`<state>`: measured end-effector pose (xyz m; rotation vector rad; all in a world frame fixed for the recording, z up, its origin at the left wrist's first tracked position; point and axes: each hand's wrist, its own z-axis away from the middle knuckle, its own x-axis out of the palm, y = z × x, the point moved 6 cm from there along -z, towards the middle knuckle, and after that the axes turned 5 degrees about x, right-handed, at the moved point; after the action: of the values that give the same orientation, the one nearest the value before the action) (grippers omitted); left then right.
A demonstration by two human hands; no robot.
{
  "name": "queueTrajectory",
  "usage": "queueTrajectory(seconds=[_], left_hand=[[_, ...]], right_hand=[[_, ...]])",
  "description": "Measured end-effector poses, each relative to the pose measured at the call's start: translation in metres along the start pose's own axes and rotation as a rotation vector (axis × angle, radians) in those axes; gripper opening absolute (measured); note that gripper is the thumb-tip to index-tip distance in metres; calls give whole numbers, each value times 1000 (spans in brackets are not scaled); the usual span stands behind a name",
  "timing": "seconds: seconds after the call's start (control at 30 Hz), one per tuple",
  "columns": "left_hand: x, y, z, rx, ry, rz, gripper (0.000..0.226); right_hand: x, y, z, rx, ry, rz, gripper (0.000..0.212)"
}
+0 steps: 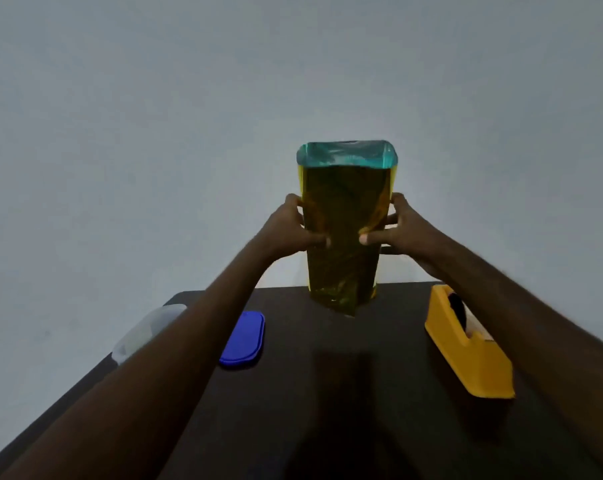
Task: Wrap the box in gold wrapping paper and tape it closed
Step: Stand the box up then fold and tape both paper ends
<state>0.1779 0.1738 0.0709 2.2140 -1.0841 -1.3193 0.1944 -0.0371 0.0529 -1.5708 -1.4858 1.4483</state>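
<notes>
**Box held on end, top flaps still open**

I have the dark table below my grip, and the gold-wrapped box held upright above its far edge, its lower end apparently just clear of the tabletop, though I can't be sure. My left hand and right hand clamp it from opposite sides about halfway up, thumbs pressed on the near face, fingers curled round the edges. The long axis runs vertical; the open paper end points up, above my grip, showing a silvery-teal inside.

To do this step well, I judge I should keep both thumbs pinning the seam flat so the paper doesn't slacken, then set the box down before folding the top flaps.

Below and right of my grip sits the yellow tape dispenser; below left, a blue lid and a clear container.
</notes>
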Motion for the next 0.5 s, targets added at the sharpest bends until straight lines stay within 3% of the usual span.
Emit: queueTrajectory(seconds=[0.07,0.2,0.3,0.37,0.5], left_hand=[[1,-5,1,53,-25,-133,94],[20,-33,16,-4,-217,-350,93],[35,-62,30,-95,-399,-368,110],[35,-77,31,-122,-431,-368,114],[19,-44,36,-153,-533,-442,67]], right_hand=[[2,0,1,-57,-51,29,72],[13,26,2,-34,-136,116,48],[22,52,10,77,-256,115,63],[25,58,13,108,-276,66,70],[25,59,9,111,-322,66,59]])
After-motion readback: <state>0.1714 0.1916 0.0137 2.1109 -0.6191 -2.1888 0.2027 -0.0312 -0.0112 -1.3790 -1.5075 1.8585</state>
